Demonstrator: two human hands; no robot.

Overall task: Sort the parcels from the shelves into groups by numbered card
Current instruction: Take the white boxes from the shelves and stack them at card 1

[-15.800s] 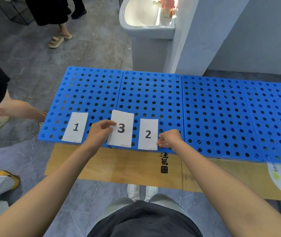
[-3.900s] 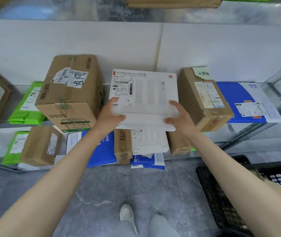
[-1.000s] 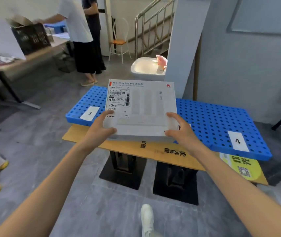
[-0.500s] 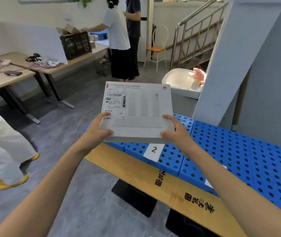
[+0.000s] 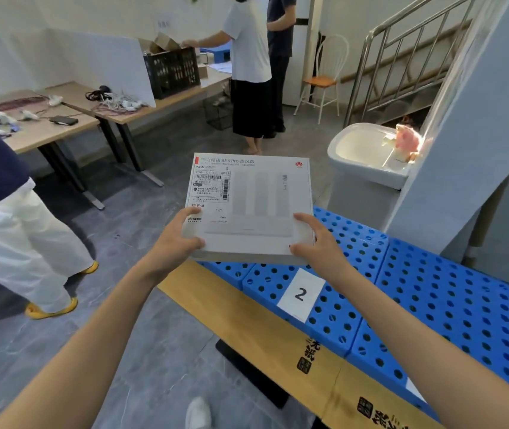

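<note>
— While both hands are raised, what do they hold?
— Left hand (image 5: pixel 174 247) and right hand (image 5: pixel 318 246) each grip a near corner of the flat white Huawei router box (image 5: pixel 256 212), thumbs on its top face. It hangs in the air over the near edge of the blue perforated panels (image 5: pixel 432 289).
— And the cards?
— Card 2 (image 5: pixel 301 294) lies flat at that near edge, just beside the right wrist. Beyond the box stands a white basin (image 5: pixel 367 150); farther off, two people stand at a desk by a black crate (image 5: pixel 173 71)
</note>
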